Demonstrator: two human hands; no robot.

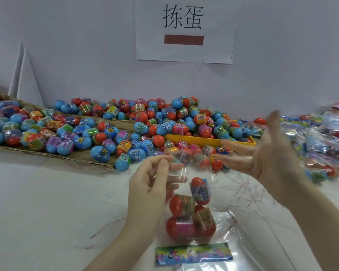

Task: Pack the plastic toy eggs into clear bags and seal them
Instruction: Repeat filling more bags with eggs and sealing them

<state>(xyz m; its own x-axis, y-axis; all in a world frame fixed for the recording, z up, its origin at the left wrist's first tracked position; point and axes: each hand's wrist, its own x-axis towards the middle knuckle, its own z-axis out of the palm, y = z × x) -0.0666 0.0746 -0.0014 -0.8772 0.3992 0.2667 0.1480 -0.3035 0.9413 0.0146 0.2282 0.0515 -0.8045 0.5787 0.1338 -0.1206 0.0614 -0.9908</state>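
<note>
Left hand [151,184]: thumb and fingers pinch the top edge of the clear plastic bag [194,208], holding it upright over the white table [47,202].
Bag contents: four red plastic toy eggs with printed wrappers [192,214] stacked inside, lowest ones near the bag's colourful printed strip [194,254].
Right hand [262,153]: fingers straight and spread, palm facing left, holding nothing, just right of the bag mouth; motion-blurred.
Loose supply: heap of blue and red plastic eggs [145,126] behind, spilling over a yellow tray [204,140] and flat cardboard [82,159].
Far right: pile of filled clear bags [325,141].
</note>
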